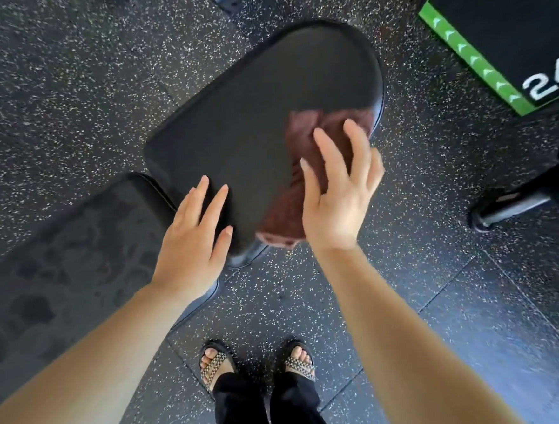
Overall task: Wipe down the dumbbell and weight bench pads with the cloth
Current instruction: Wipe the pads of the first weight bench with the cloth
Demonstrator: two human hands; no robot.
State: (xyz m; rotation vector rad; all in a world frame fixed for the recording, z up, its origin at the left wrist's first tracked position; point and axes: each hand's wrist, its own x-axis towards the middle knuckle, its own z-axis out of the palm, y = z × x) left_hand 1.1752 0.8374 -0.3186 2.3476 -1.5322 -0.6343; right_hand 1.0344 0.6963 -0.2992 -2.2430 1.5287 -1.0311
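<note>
A black seat pad (pixel 252 121) of the weight bench fills the middle of the head view. A second black pad (pixel 63 260) adjoins it at the lower left, with a faint patchy pattern on its surface. A brown cloth (pixel 301 164) lies on the seat pad's right side and hangs over its near edge. My right hand (pixel 336 194) presses on the cloth with spread, mostly straight fingers. My left hand (pixel 194 237) rests flat on the seat pad's near left corner, holding nothing. No dumbbell is clearly visible.
Speckled black rubber floor (pixel 63 78) surrounds the bench. A black box with a green edge and white numbers (pixel 504 37) stands at the upper right. A dark metal frame part with a wheel (pixel 528 194) lies at the right. My sandalled feet (pixel 259 362) stand below the bench.
</note>
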